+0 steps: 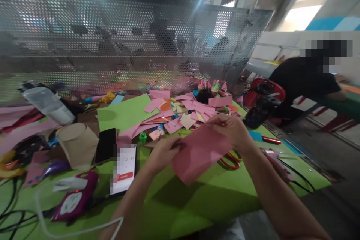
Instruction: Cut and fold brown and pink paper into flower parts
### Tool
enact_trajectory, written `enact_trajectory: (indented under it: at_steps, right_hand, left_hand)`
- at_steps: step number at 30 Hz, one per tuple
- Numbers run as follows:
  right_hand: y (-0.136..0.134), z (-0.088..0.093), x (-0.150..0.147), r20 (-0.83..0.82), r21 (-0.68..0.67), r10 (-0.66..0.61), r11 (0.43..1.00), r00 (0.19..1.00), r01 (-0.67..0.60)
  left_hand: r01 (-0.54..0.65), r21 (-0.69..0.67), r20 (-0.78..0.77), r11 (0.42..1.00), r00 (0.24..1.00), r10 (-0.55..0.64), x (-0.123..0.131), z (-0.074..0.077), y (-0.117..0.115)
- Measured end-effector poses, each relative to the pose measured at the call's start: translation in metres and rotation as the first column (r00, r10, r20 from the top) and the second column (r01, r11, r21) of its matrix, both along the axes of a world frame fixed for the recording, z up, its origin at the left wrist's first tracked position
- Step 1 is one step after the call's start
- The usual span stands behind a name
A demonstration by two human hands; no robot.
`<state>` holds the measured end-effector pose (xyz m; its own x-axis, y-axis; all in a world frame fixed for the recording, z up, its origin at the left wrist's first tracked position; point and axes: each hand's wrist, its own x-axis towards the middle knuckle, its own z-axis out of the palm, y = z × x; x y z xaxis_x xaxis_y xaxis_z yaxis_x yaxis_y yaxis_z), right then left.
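A sheet of pink paper (201, 153) is stretched between my two hands above the green table top. My left hand (165, 152) pinches its left edge, and my right hand (232, 131) grips the upper right corner. The sheet bends a little and its lower edge hangs free over the table. Partly hidden behind its right side lie red-handled scissors (231, 162). Just beyond my hands spreads a heap of pink paper pieces (194, 107), with orange and cream scraps among them.
To the left are a lit phone (123, 170), a dark phone (106, 145), a purple device (75, 197) with cables, a brown paper roll (78, 144) and a clear bottle (47, 105). A pink glue gun (278, 165) lies right. A perforated metal panel (126, 45) stands behind; a person (303, 78) sits at right.
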<state>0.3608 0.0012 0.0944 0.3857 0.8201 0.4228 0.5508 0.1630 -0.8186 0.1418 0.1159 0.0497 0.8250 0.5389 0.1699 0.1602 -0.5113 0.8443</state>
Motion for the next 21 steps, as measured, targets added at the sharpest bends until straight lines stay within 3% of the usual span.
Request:
enact_trajectory:
  at_steps: [4, 7, 9, 14, 21]
  right_hand:
    - [-0.005, -0.009, 0.013, -0.172, 0.078, -0.144, 0.984, 0.975, 0.160]
    - [-0.007, -0.020, 0.015, -0.331, 0.110, -0.185, 0.966, 0.925, 0.233]
    - [-0.006, -0.030, 0.015, -0.412, 0.122, -0.185, 0.959, 0.892, 0.256]
    - [-0.006, -0.047, 0.017, -0.519, 0.060, -0.168, 0.971, 0.838, 0.232]
    - [-0.007, -0.048, 0.017, -0.588, 0.041, -0.194, 0.962, 0.785, 0.269]
  left_hand:
    - [-0.108, -0.275, 0.165, 0.955, 0.974, 0.158, 0.000, -0.003, 0.010]
    - [-0.192, -0.505, 0.286, 0.841, 0.883, 0.373, 0.003, -0.004, 0.009]
    - [-0.211, -0.585, 0.322, 0.783, 0.826, 0.463, 0.005, -0.003, 0.005]
    - [-0.228, -0.631, 0.340, 0.742, 0.778, 0.529, 0.006, 0.000, -0.001]
    - [-0.248, -0.606, 0.358, 0.755, 0.763, 0.538, 0.006, 0.000, -0.003]
